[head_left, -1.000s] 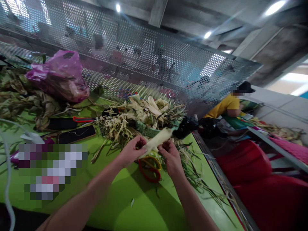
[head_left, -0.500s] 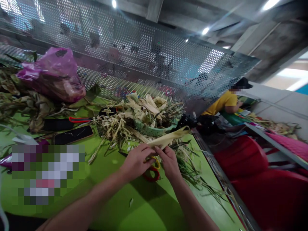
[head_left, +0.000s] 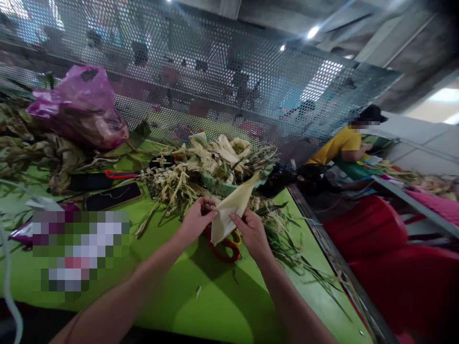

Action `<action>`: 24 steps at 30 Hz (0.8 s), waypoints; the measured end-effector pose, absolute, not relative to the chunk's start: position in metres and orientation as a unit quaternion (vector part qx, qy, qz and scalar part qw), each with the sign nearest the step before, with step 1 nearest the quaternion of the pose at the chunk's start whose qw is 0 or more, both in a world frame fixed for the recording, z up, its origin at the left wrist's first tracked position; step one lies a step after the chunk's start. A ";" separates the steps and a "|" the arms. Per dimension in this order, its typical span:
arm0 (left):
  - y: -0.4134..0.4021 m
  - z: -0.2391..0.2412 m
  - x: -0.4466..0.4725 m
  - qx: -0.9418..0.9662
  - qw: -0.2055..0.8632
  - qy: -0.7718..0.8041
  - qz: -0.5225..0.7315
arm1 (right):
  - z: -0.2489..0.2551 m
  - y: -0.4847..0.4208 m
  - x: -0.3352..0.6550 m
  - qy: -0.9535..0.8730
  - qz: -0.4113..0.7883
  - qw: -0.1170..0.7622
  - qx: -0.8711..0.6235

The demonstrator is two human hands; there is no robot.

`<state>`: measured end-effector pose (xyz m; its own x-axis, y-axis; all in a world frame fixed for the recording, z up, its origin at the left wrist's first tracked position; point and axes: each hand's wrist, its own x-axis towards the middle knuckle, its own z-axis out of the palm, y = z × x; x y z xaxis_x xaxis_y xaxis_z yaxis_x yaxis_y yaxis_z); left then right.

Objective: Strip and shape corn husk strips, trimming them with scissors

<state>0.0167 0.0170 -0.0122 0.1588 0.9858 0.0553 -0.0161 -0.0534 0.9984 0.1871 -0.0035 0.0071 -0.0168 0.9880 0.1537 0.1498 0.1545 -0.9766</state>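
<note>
1. The left hand (head_left: 196,220) pinches the left side of a pale corn husk (head_left: 229,208) between thumb and fingers; its fingers are curled and close together.
2. The right hand (head_left: 253,231) grips the same husk from the right, thumb pressed on its face and fingers tucked behind, so the sheet is spread open between both hands.
3. The husk is raised over the far right part of a green table (head_left: 172,296), its narrow tip tilted up toward the surface's far right corner.
4. Below the hands lie scissors (head_left: 232,259) with red and yellow handles, partly covered by the husk; whether the two touch cannot be told.
5. Just beyond, near the far edge, stands a green basket (head_left: 217,185) heaped with dry husks (head_left: 224,155). Shredded fibers (head_left: 174,186) spill on its left, and thin green strips (head_left: 287,253) lie along the right edge.
6. Toward the far left corner sits a purple plastic bag (head_left: 81,110) beside withered leaves (head_left: 59,160); a dark phone (head_left: 114,197) lies nearer.
7. A perforated metal screen (head_left: 215,81) rises behind the far edge.
8. Past the right edge are a red chair (head_left: 366,229) and, farther off, a person in a yellow top (head_left: 335,145).
</note>
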 end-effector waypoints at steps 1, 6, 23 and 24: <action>0.017 -0.014 0.018 0.545 0.548 0.429 0.467 | 0.007 -0.003 0.187 -0.579 0.414 0.495 -0.499; 0.014 -0.015 0.024 0.589 0.600 0.386 0.380 | 0.006 -0.003 0.187 -0.571 0.426 0.499 -0.493; 0.009 -0.014 0.028 0.599 0.489 0.447 0.449 | 0.006 -0.009 0.184 -0.635 0.329 0.416 -0.561; 0.009 -0.014 0.028 0.599 0.485 0.451 0.450 | 0.006 -0.009 0.184 -0.641 0.327 0.413 -0.558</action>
<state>0.0278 0.0087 -0.0139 0.1884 0.9768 0.1022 0.1033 -0.1232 0.9870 0.1840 -0.0093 0.0058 -0.0355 0.9857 0.1645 0.4460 0.1630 -0.8801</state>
